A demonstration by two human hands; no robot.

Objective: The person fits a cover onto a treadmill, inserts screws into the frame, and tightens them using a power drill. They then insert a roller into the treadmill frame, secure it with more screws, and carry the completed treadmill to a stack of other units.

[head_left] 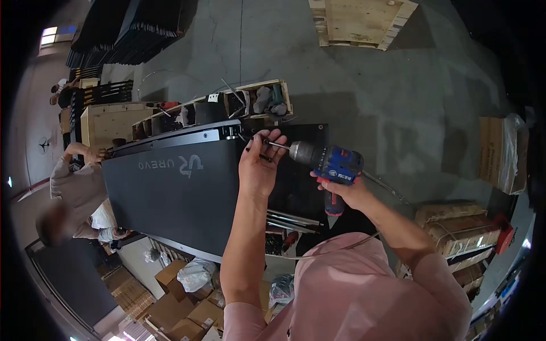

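My right hand (347, 190) is wrapped round the grip of a blue and black cordless drill (340, 163), its long bit pointing left. At the tip of that bit, my left hand (263, 156) is turned palm up with curled fingers. It holds small black pieces (264, 156) that look like bolts; their exact shape is hard to make out. Just left of these fingers is the metal end bracket (228, 134) of a treadmill deck (170, 184). The deck has a black belt printed UREVO.
A co-worker (82, 176) touches the deck's far left end. Behind the deck stands a wooden bin (287, 99) of parts. Metal rods (296, 220) lie near my body. Cartons (182, 301) are at lower left, crates (460, 236) at right, and a pallet (364, 23) farther back.
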